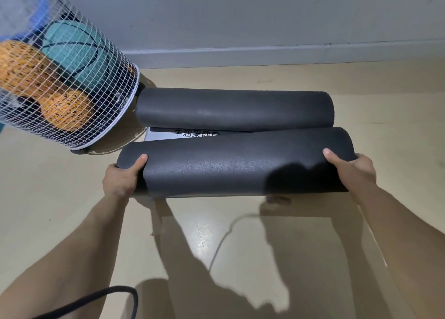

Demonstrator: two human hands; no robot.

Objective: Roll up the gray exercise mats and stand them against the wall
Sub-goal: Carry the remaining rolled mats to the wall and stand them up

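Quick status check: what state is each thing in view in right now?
Near mat roll: rolled, lying horizontal, gripped at both ends.
Far mat roll: rolled, lying on the floor, not standing.
Left hand: grips near mat roll's left end.
Right hand: grips near mat roll's right end.
Wire basket: holds balls.

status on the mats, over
Left hand, right hand grip near mat by its ends. Far mat rolled, lying on floor, not stood up. Ball basket close on left.
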